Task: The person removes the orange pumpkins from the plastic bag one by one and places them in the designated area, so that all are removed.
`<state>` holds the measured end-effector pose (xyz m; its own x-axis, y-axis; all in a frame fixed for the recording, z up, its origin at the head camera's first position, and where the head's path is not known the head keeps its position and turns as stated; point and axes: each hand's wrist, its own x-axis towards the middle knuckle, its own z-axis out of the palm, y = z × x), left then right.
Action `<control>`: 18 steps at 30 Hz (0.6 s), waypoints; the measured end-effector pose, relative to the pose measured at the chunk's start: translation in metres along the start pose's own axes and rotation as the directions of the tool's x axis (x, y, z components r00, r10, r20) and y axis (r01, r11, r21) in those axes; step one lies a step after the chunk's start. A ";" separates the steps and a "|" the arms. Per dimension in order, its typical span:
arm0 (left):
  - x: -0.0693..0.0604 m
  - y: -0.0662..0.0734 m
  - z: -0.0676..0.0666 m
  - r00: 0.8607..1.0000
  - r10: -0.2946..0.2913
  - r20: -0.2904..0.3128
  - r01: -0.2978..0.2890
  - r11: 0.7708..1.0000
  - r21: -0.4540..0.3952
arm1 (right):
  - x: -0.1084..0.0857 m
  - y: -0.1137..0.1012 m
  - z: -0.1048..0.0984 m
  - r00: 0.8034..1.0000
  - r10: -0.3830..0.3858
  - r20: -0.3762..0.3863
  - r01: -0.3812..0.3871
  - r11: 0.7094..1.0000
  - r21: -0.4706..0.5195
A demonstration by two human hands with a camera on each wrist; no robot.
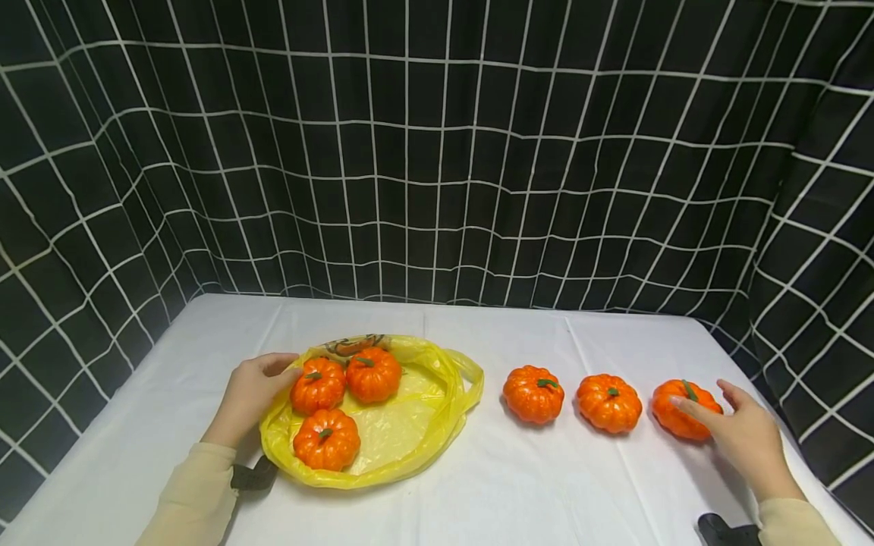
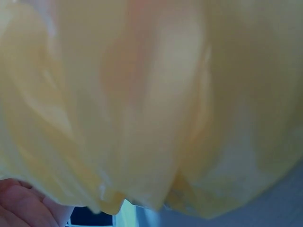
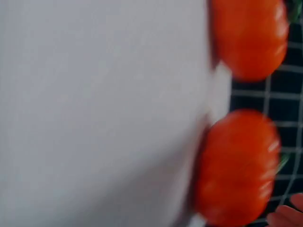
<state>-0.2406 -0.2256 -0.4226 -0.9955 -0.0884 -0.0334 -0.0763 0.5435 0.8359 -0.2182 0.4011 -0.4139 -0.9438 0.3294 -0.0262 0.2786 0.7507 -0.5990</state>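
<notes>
A yellow plastic bag [image 1: 403,470] lies open-mouthed, with three orange pumpkins [image 1: 374,374] inside. My left hand [image 1: 254,394] pinches its left rim beside a pumpkin; in the left wrist view, yellow plastic [image 2: 151,118] covers most of the picture and part of the hand [image 2: 28,205] shows in the lower corner. At the right end of a row of three pumpkins, my right hand [image 1: 747,440] is spread at the last pumpkin [image 1: 683,413], thumb over its near side. The right wrist view shows that pumpkin [image 3: 239,168] with fingers [image 3: 289,216] beside it.
The other two pumpkins of the row [image 1: 534,394] [image 1: 609,403] stand between the bag and my right hand. A white cloth [image 1: 512,485] covers the table. Behind and at both sides hangs a black curtain [image 1: 437,152] with a white grid.
</notes>
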 end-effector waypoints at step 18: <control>0.002 -0.003 -0.001 1.000 0.015 -0.013 -0.015 1.000 0.002 | -0.072 -0.129 0.053 0.916 -0.391 -0.093 0.401 0.877 0.264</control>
<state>-0.2422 -0.2282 -0.4248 -0.9957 -0.0912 -0.0135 -0.0613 0.5463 0.8354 -0.1959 0.2502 -0.3771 -0.9566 0.0618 0.2846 -0.1810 0.6395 -0.7472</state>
